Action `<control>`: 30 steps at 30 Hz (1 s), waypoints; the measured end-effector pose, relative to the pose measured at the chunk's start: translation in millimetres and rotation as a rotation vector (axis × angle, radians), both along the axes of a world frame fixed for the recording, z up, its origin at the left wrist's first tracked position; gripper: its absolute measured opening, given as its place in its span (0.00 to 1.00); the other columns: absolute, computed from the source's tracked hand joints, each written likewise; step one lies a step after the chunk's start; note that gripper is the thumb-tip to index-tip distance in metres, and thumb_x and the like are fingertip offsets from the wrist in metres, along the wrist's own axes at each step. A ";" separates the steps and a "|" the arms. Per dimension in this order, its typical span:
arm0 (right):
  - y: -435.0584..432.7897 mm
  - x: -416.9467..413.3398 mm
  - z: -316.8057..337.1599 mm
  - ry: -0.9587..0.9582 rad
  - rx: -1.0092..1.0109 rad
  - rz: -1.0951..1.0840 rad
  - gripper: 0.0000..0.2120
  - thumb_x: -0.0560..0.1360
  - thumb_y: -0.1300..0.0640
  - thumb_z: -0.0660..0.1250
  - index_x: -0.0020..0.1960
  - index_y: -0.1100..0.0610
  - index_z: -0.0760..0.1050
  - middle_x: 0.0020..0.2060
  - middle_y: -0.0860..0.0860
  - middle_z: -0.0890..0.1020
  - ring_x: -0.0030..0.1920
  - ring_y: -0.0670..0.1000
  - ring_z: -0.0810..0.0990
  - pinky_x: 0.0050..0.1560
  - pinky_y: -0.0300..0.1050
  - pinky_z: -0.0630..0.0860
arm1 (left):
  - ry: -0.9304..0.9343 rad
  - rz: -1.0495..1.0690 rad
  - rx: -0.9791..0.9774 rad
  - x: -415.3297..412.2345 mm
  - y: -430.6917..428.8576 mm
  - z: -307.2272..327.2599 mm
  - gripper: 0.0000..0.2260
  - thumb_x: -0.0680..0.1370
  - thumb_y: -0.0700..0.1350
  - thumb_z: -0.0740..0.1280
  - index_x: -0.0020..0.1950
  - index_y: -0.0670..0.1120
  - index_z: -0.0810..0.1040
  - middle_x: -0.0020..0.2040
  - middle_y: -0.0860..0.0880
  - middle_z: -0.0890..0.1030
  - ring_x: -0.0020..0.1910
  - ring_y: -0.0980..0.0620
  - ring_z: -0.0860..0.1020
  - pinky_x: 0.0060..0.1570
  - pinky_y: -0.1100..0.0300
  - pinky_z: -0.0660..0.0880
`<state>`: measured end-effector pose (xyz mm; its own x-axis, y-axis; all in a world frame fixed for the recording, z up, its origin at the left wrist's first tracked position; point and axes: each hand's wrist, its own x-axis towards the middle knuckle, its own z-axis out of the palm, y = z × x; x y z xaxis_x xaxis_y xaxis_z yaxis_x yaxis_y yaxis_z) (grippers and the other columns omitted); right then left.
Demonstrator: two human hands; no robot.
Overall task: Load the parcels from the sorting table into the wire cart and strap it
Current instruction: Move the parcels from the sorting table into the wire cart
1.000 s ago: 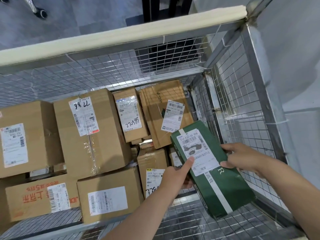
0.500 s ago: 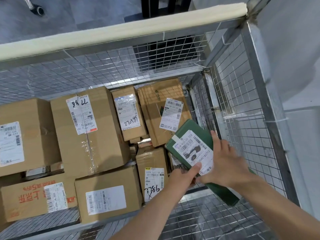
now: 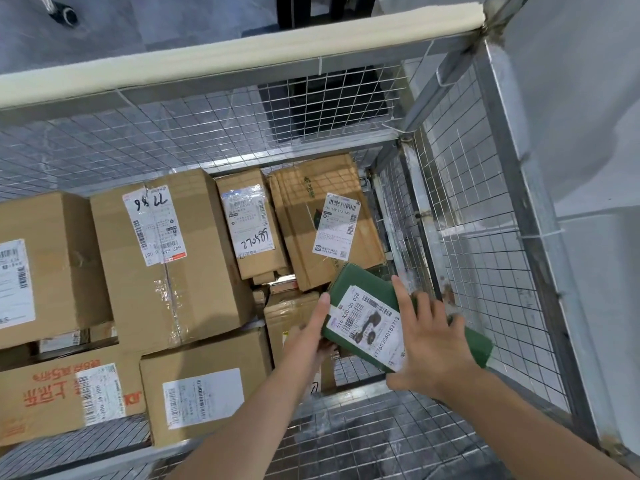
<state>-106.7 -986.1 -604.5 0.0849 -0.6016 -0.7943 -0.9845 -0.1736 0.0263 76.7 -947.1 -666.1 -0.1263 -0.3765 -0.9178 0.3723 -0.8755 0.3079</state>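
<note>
Green parcel (image 3: pixel 362 284) has dropped lower and deeper into the wire cart (image 3: pixel 485 271) over the last second. It now sits tilted in the near-right gap, just beside the right mesh wall. Its far end is at the brown box (image 3: pixel 304 216); can't tell if they touch. Right hand (image 3: pixel 429 344) has left the right edge and now lies flat on top, fingers spread, pressing. Left hand (image 3: pixel 310 337) pinches the left edge, thumb on top, fingers underneath. My read: it's being seated, not let go yet. Cartons (image 3: pixel 173 271) fill the left side. No strap in view.
</note>
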 end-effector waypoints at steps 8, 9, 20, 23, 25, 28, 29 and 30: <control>3.3 -2.3 -6.3 -0.063 -0.026 -0.096 0.71 0.57 0.33 0.74 0.70 0.49 0.17 0.68 0.54 0.57 0.68 0.56 0.61 0.69 0.62 0.64 | -0.116 -0.016 -0.100 4.8 -3.3 -1.6 0.34 0.66 0.63 0.74 0.69 0.52 0.73 0.60 0.47 0.82 0.56 0.49 0.82 0.53 0.53 0.82; 2.8 -3.6 -5.5 -0.064 -0.036 -0.131 0.71 0.57 0.33 0.74 0.71 0.49 0.18 0.68 0.54 0.57 0.69 0.56 0.61 0.69 0.62 0.64 | -0.114 -0.010 -0.111 1.8 -4.8 -0.8 0.34 0.67 0.61 0.75 0.70 0.53 0.72 0.61 0.47 0.81 0.57 0.49 0.82 0.52 0.54 0.82; -23.2 1.0 -11.2 -0.258 -0.104 -0.628 0.72 0.52 0.35 0.79 0.74 0.43 0.28 0.69 0.52 0.58 0.72 0.56 0.58 0.70 0.64 0.64 | -0.161 -0.063 -0.218 -9.5 -31.9 8.4 0.23 0.71 0.55 0.74 0.63 0.50 0.75 0.62 0.49 0.80 0.57 0.54 0.81 0.55 0.56 0.81; -45.7 23.0 -17.3 -0.289 -0.158 -0.701 0.71 0.55 0.34 0.79 0.75 0.44 0.28 0.71 0.53 0.57 0.73 0.58 0.58 0.70 0.62 0.62 | -0.162 -0.080 -0.216 -8.1 -34.7 7.7 0.19 0.75 0.54 0.71 0.64 0.50 0.77 0.59 0.51 0.81 0.57 0.55 0.80 0.49 0.63 0.80; -63.6 38.2 -22.0 -0.300 -0.154 -0.718 0.71 0.55 0.31 0.77 0.75 0.45 0.27 0.74 0.54 0.54 0.74 0.60 0.56 0.71 0.64 0.62 | -0.177 -0.084 -0.225 -5.8 -38.2 7.8 0.19 0.75 0.58 0.69 0.64 0.53 0.77 0.59 0.53 0.81 0.58 0.57 0.80 0.52 0.61 0.80; -92.5 60.2 -30.2 -0.280 -0.160 -0.661 0.71 0.56 0.28 0.75 0.76 0.47 0.26 0.76 0.56 0.51 0.76 0.61 0.54 0.71 0.66 0.61 | -0.199 -0.052 -0.224 1.1 -48.5 6.6 0.19 0.74 0.64 0.65 0.62 0.59 0.77 0.63 0.56 0.79 0.62 0.56 0.77 0.62 0.54 0.76; -100.9 68.0 -32.2 -0.282 -0.170 -0.653 0.71 0.56 0.28 0.75 0.76 0.48 0.27 0.76 0.56 0.51 0.76 0.61 0.54 0.71 0.66 0.61 | -0.208 -0.041 -0.233 4.3 -53.8 8.9 0.22 0.73 0.67 0.65 0.63 0.60 0.77 0.63 0.56 0.79 0.64 0.55 0.77 0.64 0.52 0.75; -107.6 75.1 -34.6 -0.292 -0.181 -0.654 0.71 0.57 0.28 0.75 0.77 0.49 0.28 0.76 0.57 0.51 0.76 0.62 0.54 0.71 0.66 0.61 | -0.217 -0.029 -0.241 7.4 -59.3 10.0 0.25 0.72 0.69 0.65 0.65 0.60 0.76 0.65 0.54 0.79 0.64 0.54 0.76 0.65 0.50 0.74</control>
<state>-31.6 -1093.6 -639.1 -0.1430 -0.7212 -0.6778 -0.8568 0.4330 -0.2800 84.1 -1006.4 -656.1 0.0484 -0.5850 -0.8096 0.2511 -0.7774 0.5768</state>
